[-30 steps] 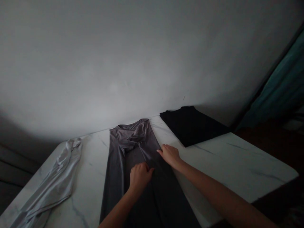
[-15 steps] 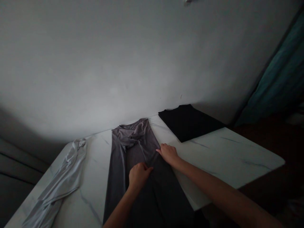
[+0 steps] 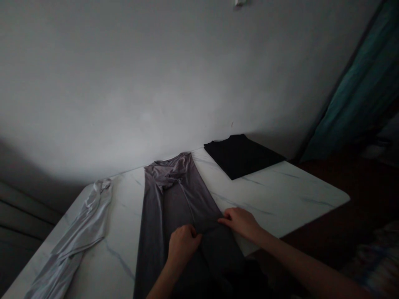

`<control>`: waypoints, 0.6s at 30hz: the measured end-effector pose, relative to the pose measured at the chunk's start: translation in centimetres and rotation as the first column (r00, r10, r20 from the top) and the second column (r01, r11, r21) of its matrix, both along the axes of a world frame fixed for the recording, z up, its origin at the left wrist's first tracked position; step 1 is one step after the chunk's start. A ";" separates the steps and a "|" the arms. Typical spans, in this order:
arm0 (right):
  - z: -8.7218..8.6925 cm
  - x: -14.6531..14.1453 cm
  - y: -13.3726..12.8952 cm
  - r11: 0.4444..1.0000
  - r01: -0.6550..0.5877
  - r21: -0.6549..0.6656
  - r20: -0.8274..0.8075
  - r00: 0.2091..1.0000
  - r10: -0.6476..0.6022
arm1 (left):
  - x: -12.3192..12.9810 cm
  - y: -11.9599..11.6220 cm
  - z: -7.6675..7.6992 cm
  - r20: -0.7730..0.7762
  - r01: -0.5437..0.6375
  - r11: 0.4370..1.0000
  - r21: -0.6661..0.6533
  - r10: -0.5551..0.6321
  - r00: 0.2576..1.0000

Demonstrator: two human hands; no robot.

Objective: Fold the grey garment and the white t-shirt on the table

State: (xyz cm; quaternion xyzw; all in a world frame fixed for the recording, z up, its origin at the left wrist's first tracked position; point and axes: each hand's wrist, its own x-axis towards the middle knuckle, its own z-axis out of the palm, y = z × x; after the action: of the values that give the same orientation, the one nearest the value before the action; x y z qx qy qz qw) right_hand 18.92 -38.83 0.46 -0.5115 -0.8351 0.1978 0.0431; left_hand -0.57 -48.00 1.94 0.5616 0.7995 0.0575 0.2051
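Note:
A long dark grey garment (image 3: 174, 203), wide-necked, lies stretched along the marble-patterned table (image 3: 121, 232) with its neckline toward the wall. Bunched, twisted folds cross its upper part. My left hand (image 3: 183, 245) is closed in a pinch on the cloth, near the middle of the garment's lower part. At the right side edge, my right hand (image 3: 240, 222) pinches the fabric between thumb and fingers. The nearest part of the garment is too dark to make out.
A folded black garment (image 3: 243, 155) lies flat at the back right against the wall. On the left is a rumpled light grey garment (image 3: 84, 232). A teal curtain (image 3: 349, 95) hangs at the right. The table's right corner (image 3: 344, 199) is rounded.
My right hand has moved down the garment's right edge, toward me and to the right. My left hand has shifted slightly nearer. The camera view has turned a little.

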 end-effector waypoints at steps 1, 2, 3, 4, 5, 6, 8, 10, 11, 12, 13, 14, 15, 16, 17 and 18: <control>0.1 -0.1 -0.2 1.000 0.010 -0.002 0.001 1.000 -0.010 | 0.1 -0.1 0.1 -0.004 0.000 1.000 0.001 0.000 1.000; 0.1 -0.1 -0.4 1.000 0.018 -0.005 0.003 1.000 -0.018 | 0.2 -0.4 0.1 -0.008 -0.001 1.000 0.000 0.001 1.000; 0.1 -0.2 -0.8 1.000 0.025 -0.011 0.004 1.000 -0.025 | 0.4 -0.6 0.2 -0.010 -0.003 1.000 0.001 0.003 1.000; 0.1 -0.1 -1.2 0.999 0.029 -0.018 0.002 1.000 -0.029 | 0.6 -1.0 0.2 -0.008 -0.006 1.000 -0.002 0.006 1.000; 0.0 0.0 -1.8 0.999 0.031 -0.029 0.000 1.000 -0.031 | 0.9 -1.4 0.1 -0.003 -0.010 1.000 -0.007 0.010 1.000; -0.1 0.2 -2.4 0.999 0.032 -0.041 -0.001 0.999 -0.032 | 1.1 -1.8 0.1 0.003 -0.012 1.000 -0.009 0.012 1.000; -0.2 0.7 -3.9 0.997 0.033 -0.073 0.004 0.999 -0.033 | 1.6 -2.7 -0.1 0.014 -0.018 1.000 -0.009 0.019 1.000; -0.5 1.5 -5.3 0.994 0.037 -0.104 0.001 0.999 -0.037 | 2.1 -3.4 -0.4 0.022 -0.022 1.000 -0.002 0.022 0.999; -0.7 2.0 -6.0 0.992 0.043 -0.117 -0.007 0.999 -0.044 | 2.2 -3.7 -0.5 0.024 -0.024 1.000 0.008 0.023 0.999; -0.8 2.4 -6.6 0.990 0.050 -0.128 -0.022 0.998 -0.054 | 2.3 -3.9 -0.6 0.025 -0.025 1.000 0.019 0.025 0.999; -1.1 2.8 -7.1 0.989 0.060 -0.134 -0.046 0.997 -0.067 | 2.4 -4.1 -0.7 0.025 -0.027 0.999 0.031 0.027 0.999; -1.3 3.2 -7.5 0.988 0.074 -0.136 -0.074 0.994 -0.084 | 2.5 -4.2 -0.7 0.029 -0.031 0.998 0.047 0.030 0.999; -1.6 3.6 -7.9 0.987 0.090 -0.133 -0.109 0.988 -0.105 | 2.5 -4.3 -0.8 0.040 -0.040 0.997 0.064 0.038 0.998; -1.9 3.8 -8.2 0.987 0.106 -0.123 -0.153 0.980 -0.124 | 2.5 -4.3 -0.8 0.063 -0.055 0.995 0.082 0.050 0.997; -2.1 4.1 -8.5 0.987 0.117 -0.109 -0.206 0.969 -0.138 | 2.5 -4.3 -0.8 0.098 -0.071 0.992 0.102 0.061 0.993; -2.4 4.2 -8.9 0.988 0.128 -0.091 -0.266 0.953 -0.148 | 2.5 -4.3 -0.9 0.149 -0.091 0.988 0.126 0.071 0.986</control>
State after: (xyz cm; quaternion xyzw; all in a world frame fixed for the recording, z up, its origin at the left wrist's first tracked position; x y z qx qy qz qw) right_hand 23.12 -47.70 -1.98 -0.5377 -0.7758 0.2931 0.1522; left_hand 1.89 -52.34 1.03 0.5353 0.7993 0.1591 0.2219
